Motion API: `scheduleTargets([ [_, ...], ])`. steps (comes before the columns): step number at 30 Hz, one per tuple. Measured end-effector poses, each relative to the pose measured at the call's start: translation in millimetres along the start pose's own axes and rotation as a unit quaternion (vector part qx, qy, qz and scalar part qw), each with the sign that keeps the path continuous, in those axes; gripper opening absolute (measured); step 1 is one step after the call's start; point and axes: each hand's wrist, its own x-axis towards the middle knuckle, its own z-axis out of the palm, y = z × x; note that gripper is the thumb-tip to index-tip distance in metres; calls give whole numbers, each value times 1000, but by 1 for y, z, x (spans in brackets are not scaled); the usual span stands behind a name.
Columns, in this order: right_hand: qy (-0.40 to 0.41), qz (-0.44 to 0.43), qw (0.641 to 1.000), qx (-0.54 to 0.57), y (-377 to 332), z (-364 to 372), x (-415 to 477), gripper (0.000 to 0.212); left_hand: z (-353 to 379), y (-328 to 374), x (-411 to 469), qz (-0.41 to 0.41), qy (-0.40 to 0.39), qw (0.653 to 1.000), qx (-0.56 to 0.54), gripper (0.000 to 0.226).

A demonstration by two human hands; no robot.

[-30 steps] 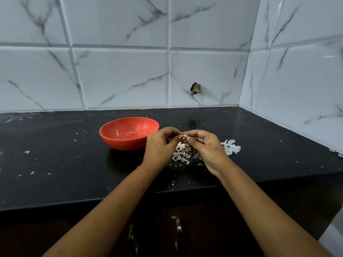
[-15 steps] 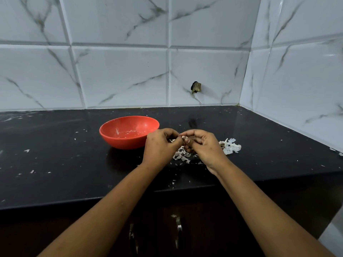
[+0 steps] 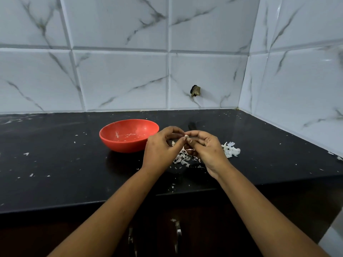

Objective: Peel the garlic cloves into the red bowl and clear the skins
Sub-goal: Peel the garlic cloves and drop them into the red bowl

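**Clove held in both hands above the skins, right of the bowl**

Both forearms enter from the bottom edge and meet at centre frame, above the black tabletop (image 3: 55,164).

Left hand (image 3: 161,147): fingers curled, grip pinched. Thumb and forefinger tips close on a small pale clove (image 3: 186,135).

Right hand (image 3: 207,151): fingers curled, palm partly turned up. Its grip pinches the same clove from the right side, so the fingertips of both hands touch at the clove. A thin strip of skin shows just below the right fingertips. Whether it is attached to the clove cannot be told.

Clove: held in the air at centre frame, clear of the tabletop, just right of the bowl's rim and not over the bowl.

Bowl (image 3: 122,145): red, upright on the tabletop, left of centre, just beside the left hand. Pale bits lie on its inner floor. Whether they are cloves or skin cannot be told.

Skins (image 3: 182,158): a loose white pile on the tabletop directly beneath the hands. A second clump (image 3: 231,149) lies to the right of the right hand. Small flecks are scattered across the tabletop, mostly on the left side and at the front edge.

Behind: white marble-pattern tiles (image 3: 120,80), with a dark hole (image 3: 195,90) above the hands.
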Motion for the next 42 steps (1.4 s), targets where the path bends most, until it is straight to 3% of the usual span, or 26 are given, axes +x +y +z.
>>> scheduleTargets([
  [12,3,17,1000,-6,-4,-2,-5,10,0,-3,2,20,12,1000,6,22],
  [22,9,13,999,51,-1,-2,-1,7,0,-7,0,53,12,997,46,9],
  [28,-6,28,997,65,-3,-3,-2,7,1,-15,2,62,-53,996,48,11],
  [31,-8,31,997,73,-4,-3,-2,7,1,-15,1,61,-53,996,41,19],
  [42,-5,40,996,75,-5,-3,-3,6,2,-14,0,54,-25,998,27,13],
])
